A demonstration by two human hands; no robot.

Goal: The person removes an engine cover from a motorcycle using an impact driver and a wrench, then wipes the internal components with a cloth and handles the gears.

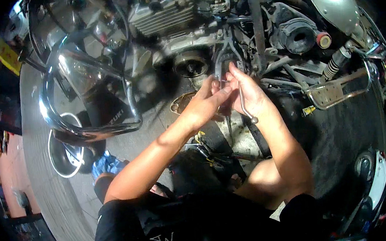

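My left hand (210,100) and my right hand (248,91) meet in front of the lower part of a motorcycle engine (162,21). The left fingers are pinched together by the right palm; what they hold is hidden. My right hand is curled, thumb up, around the upper part of a bent metal rod (243,103) that hangs down along the palm to a knobbed end. Just behind the fingers run grey frame tubes (218,66). Left of them is a round opening (191,67) in the engine, and a removed engine cover (177,104) lies below it.
A chrome crash bar (46,105) juts out at left, above a white-rimmed bowl (52,154). Several tools (203,152) lie on the floor before me. At right are a metal footrest frame (331,93), a coil spring (334,66) and a small yellow object (309,110).
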